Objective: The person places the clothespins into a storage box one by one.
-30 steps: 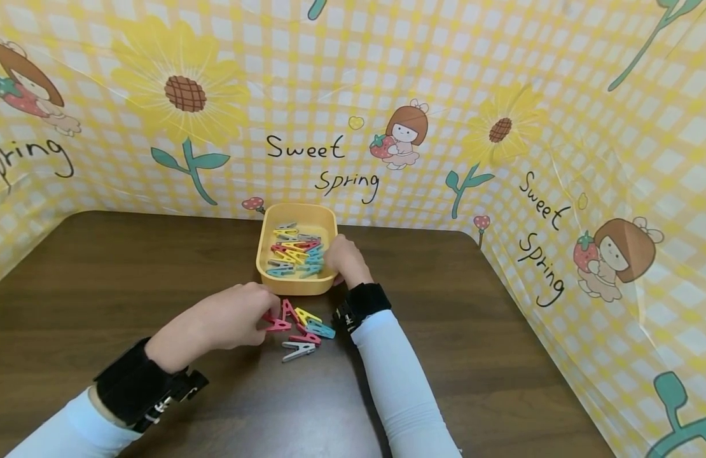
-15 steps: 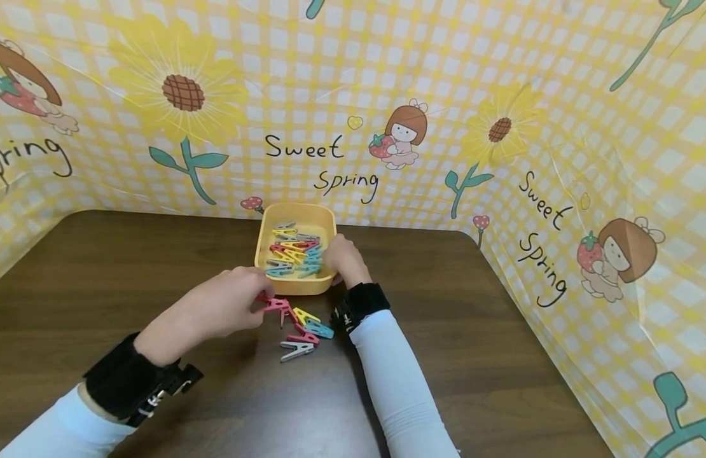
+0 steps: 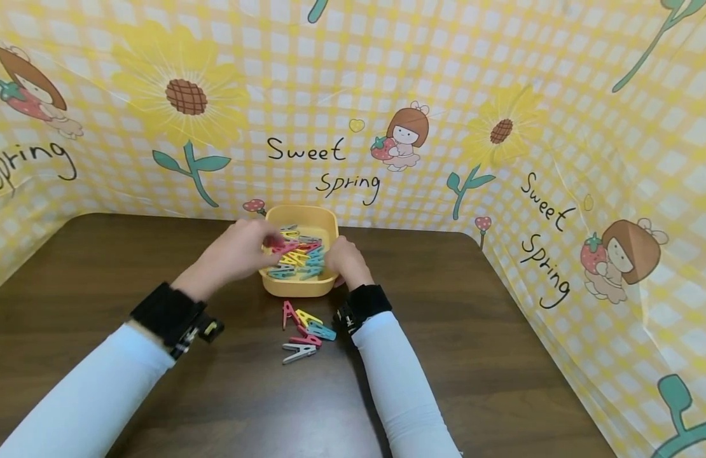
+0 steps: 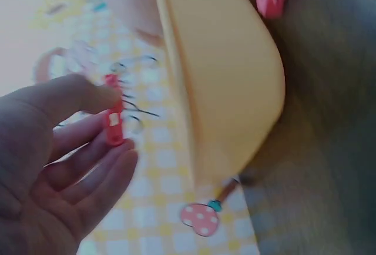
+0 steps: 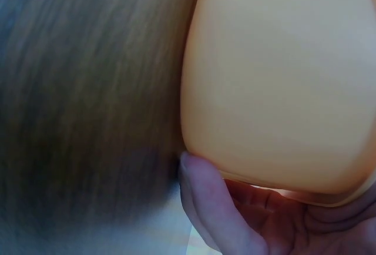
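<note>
My left hand (image 3: 242, 250) is over the left side of a yellow plastic box (image 3: 300, 290). Between its thumb and fingertips it pinches a red clothespin (image 4: 114, 117), seen plainly in the left wrist view. Inside the box lie several clothespins (image 3: 296, 258) in yellow, red, blue and grey, some hidden behind the left hand. My right hand (image 3: 347, 259) holds the box by its right side, with the thumb (image 5: 205, 193) against the wall in the right wrist view.
In front of the box a loose group of clothespins lies on the brown table (image 3: 473, 343), among them a yellow one (image 3: 308, 317), a blue one (image 3: 321, 331) and a grey one (image 3: 299, 353). A checked yellow cloth (image 3: 353, 76) walls off the back and sides.
My left hand has lifted a red clothespin from the group on the table and carried it forward to over the box. The right hand and the box have stayed in place.
</note>
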A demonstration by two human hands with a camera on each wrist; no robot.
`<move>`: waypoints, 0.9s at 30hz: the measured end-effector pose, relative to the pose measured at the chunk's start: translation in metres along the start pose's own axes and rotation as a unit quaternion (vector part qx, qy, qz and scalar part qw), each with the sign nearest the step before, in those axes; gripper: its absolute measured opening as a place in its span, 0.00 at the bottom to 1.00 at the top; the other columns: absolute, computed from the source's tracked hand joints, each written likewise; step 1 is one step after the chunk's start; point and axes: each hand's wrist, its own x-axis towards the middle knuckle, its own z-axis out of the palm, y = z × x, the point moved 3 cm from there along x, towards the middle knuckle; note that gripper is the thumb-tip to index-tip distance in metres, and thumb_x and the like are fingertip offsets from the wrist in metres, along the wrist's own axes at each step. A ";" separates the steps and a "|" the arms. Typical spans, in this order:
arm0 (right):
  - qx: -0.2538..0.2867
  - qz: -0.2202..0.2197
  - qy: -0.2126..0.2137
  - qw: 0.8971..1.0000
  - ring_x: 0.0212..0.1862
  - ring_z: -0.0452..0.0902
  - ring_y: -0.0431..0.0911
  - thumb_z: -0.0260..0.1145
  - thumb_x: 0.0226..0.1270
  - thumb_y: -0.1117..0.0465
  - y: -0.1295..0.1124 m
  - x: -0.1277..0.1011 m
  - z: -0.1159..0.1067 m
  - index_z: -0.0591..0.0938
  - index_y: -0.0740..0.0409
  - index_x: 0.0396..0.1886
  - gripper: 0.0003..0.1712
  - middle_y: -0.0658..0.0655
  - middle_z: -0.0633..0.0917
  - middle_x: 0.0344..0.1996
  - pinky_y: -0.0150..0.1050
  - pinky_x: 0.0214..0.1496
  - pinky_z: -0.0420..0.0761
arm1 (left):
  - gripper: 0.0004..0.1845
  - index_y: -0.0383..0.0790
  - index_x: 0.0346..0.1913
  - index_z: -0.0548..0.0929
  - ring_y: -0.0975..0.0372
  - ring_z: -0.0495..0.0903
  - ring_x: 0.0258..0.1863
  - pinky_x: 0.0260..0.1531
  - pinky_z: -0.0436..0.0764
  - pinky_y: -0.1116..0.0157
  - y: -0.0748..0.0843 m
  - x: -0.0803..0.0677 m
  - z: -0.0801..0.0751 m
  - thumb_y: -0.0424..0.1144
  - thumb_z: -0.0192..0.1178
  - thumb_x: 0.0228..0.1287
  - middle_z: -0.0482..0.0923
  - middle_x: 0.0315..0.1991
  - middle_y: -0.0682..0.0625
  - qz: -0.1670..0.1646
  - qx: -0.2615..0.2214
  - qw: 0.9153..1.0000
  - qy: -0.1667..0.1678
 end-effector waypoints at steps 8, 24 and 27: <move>0.002 -0.010 0.002 1.000 0.31 0.88 0.56 0.54 0.87 0.62 0.001 0.000 -0.003 0.62 0.62 0.83 0.31 0.71 0.81 0.61 0.46 0.31 0.94 | 0.16 0.29 0.54 0.88 0.45 0.88 0.49 0.49 0.89 0.48 -0.022 0.067 -0.004 0.38 0.69 0.72 0.88 0.54 0.32 -0.064 0.030 0.997 -0.003; 0.011 0.004 0.004 1.000 0.35 0.89 0.58 0.57 0.85 0.64 0.001 0.008 -0.002 0.64 0.61 0.80 0.30 0.70 0.81 0.62 0.47 0.30 0.93 | 0.01 0.31 0.40 0.85 0.44 0.88 0.43 0.43 0.88 0.49 -0.025 0.120 0.038 0.27 0.65 0.69 0.87 0.39 0.37 -0.034 0.152 0.987 -0.030; 0.009 0.011 0.001 1.000 0.36 0.90 0.57 0.58 0.84 0.62 0.007 0.025 0.005 0.64 0.59 0.82 0.32 0.69 0.82 0.63 0.46 0.28 0.92 | 0.03 0.31 0.41 0.86 0.43 0.87 0.44 0.41 0.88 0.49 -0.027 0.123 0.046 0.25 0.63 0.69 0.87 0.41 0.35 -0.045 0.137 0.989 -0.034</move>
